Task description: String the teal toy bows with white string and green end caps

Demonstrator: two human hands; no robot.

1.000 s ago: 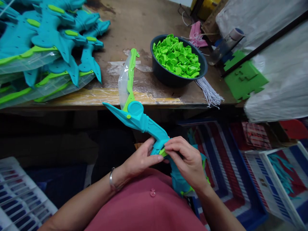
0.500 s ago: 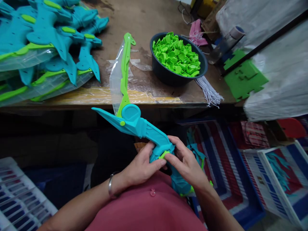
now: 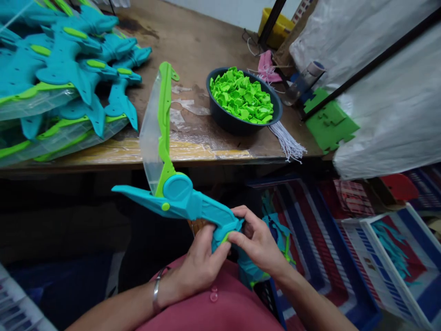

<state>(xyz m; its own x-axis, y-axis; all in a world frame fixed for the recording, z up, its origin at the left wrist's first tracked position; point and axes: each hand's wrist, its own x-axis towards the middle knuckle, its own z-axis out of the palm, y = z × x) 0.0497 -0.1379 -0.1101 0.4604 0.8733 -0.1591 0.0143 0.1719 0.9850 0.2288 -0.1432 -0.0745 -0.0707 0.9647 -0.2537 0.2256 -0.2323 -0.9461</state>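
A teal plastic toy bow (image 3: 201, 205) with a lime-green limb (image 3: 164, 115) and a clear plastic sheet along it is held in front of my body, the limb pointing up past the table edge. My left hand (image 3: 203, 259) is closed around the near side of its grip. On the other side, my right hand (image 3: 258, 241) is closed on the same grip. Both thumbs press near a small green piece (image 3: 225, 236) set in the grip, mostly covered by the fingers. The bow's lower end is partly hidden behind my right hand.
Similar teal bows (image 3: 65, 59) are piled on the table (image 3: 186, 32) at left. A dark bowl (image 3: 223, 120) of small green pieces stands at centre, with white strings (image 3: 287, 142) beside it. Below right are a striped-lined blue crate (image 3: 358, 285) and a white crate (image 3: 365, 230).
The bow and both hands have shifted a little left and lower in the picture. The bow is tilted somewhat differently, so less of the green piece shows. Both hands keep hold.
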